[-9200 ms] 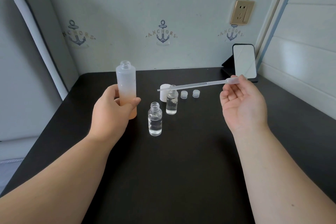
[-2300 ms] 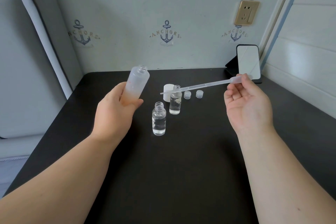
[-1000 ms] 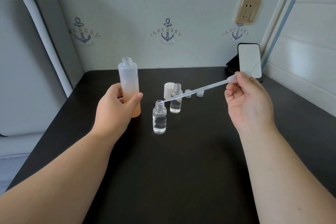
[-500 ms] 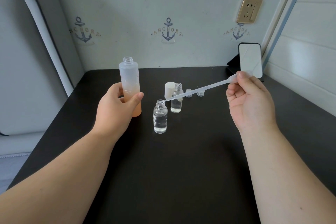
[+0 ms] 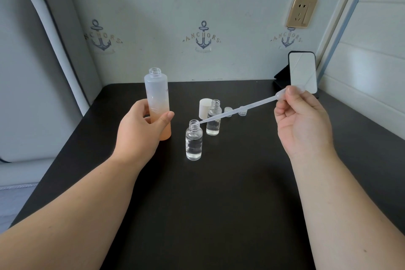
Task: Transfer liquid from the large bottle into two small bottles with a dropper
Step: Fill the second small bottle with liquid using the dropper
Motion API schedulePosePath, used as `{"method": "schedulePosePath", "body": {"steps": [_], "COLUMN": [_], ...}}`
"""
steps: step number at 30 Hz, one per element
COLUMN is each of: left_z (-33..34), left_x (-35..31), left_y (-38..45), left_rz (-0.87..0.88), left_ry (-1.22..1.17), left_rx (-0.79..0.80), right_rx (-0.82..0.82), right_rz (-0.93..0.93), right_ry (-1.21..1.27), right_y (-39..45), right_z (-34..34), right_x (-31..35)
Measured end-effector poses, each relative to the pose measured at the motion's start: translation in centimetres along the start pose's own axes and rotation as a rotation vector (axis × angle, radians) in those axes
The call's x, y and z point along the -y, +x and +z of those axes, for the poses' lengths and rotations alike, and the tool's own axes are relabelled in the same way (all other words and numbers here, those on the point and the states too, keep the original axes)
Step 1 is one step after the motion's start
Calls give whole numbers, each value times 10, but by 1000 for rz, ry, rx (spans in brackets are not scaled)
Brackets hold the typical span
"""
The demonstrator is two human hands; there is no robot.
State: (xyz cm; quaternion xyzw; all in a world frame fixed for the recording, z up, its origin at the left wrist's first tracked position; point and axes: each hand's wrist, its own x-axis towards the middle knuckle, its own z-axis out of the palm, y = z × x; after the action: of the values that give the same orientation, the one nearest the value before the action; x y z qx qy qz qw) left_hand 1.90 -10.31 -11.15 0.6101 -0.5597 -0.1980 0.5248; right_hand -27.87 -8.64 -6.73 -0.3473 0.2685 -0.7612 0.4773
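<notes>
My left hand grips the large frosted bottle, white above and orange below, upright and uncapped on the black table. My right hand pinches the bulb of a clear plastic dropper. The dropper slants down to the left, and its tip sits at the mouth of the nearer small clear bottle. That bottle holds clear liquid. A second small clear bottle stands just behind it, also open and partly filled.
A white cap stands behind the far small bottle, with two small clear caps to its right. A phone on a stand leans at the table's back right corner. Walls close in behind and on the right.
Earlier the large bottle was tilted and the dropper hovered level above the small bottles. Now the bottle stands upright and the dropper tip rests at the near small bottle's mouth.
</notes>
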Motion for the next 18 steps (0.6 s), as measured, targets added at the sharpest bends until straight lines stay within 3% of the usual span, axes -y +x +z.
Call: {"method": "schedulePosePath", "body": {"steps": [18], "left_z": [0], "left_x": [3], "left_y": [2], "left_rz": [5], "left_ry": [22], "left_rx": [4], "right_rx": [-9], "right_rz": [-7], "right_ry": [-1], "right_y": [1], "right_z": [-3], "right_x": [-3]}}
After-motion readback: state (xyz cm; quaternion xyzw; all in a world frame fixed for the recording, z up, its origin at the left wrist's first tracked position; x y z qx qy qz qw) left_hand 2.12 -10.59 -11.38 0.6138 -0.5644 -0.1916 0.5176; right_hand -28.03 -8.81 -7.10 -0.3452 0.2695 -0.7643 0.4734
